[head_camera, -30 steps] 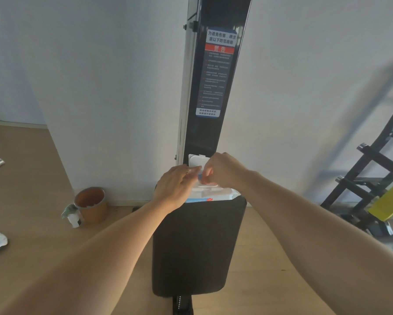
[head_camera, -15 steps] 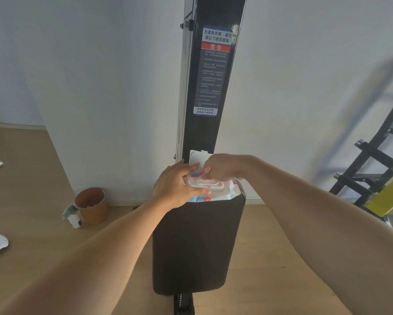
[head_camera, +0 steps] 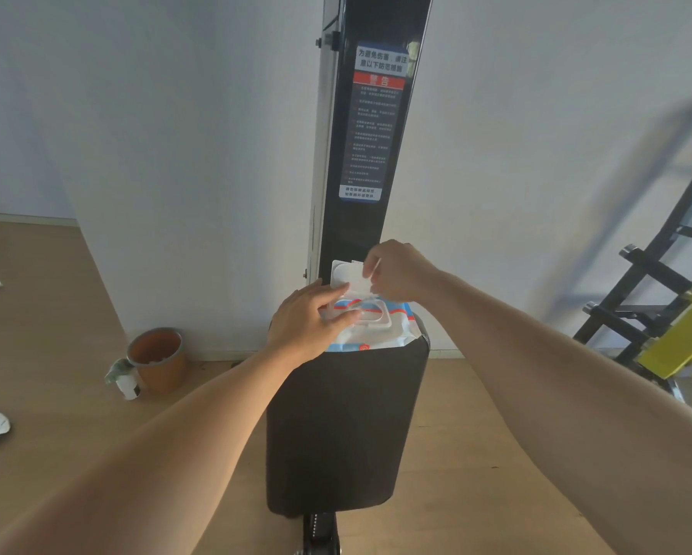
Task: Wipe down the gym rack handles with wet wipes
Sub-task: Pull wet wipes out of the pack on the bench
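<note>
Two hands working the wet wipes pack (head_camera: 370, 334) at the far end of the black padded bench (head_camera: 346, 426)

Left hand (head_camera: 310, 324) is lying on the pack with its fingers fairly straight, probably pinning it down so it's not lifting, while the right hand (head_camera: 396, 270) is pinching a white wipe (head_camera: 362, 279) above the open flip lid (head_camera: 346, 274). Pack's white with blue and red print, sitting right against the black rack upright (head_camera: 370, 126).

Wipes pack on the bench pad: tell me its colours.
The wipes pack is white with light blue and red-orange markings, seen in the head view.
</note>
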A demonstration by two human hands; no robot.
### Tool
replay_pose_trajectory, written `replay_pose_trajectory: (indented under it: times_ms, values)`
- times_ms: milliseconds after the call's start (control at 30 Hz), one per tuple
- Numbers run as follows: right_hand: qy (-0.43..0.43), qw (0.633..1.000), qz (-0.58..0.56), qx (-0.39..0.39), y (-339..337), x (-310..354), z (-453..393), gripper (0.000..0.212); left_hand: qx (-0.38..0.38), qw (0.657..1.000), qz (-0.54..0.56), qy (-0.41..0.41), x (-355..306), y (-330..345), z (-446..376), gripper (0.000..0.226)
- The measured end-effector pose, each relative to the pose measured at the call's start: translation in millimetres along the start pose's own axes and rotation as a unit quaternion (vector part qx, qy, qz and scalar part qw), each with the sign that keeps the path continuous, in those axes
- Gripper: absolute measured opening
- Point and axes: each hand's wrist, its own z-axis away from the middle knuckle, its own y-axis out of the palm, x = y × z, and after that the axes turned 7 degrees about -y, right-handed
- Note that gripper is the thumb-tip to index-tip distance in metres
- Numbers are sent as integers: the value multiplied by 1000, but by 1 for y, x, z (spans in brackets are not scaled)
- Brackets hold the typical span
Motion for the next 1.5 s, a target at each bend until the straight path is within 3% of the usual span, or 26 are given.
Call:
replay_pose_trajectory:
  times_ms: [167,267,567,733,1000,1200,1367,1500]
  values:
    - [25,994,-6,109,7,-6,7,27,-2,1000,-3,-23,3,3,-2,44]
    - [23,991,-116,56,14,-3,8,17,-5,999,3,-33,1,2,-2,44]
    - [-2,994,-55,95,21,12,5,26,4,1000,-12,-23,-6,-4,2,38]
    - [6,984,-123,129,16,11,8,14,11,999,-28,-11,-5,-3,1,44]
    - [21,976,-179,118,13,0,16,26,-11,1000,-20,-12,2,4,-3,37]
    - [-4,989,-138,60,15,7,13,12,-22,1000,-21,-5,0,1,1,39]
    - [4,993,-103,49,15,12,9,24,-34,999,-26,-10,4,4,0,59]
    - [14,997,-11,79,11,16,6,36,-31,999,-33,14,4,3,2,41]
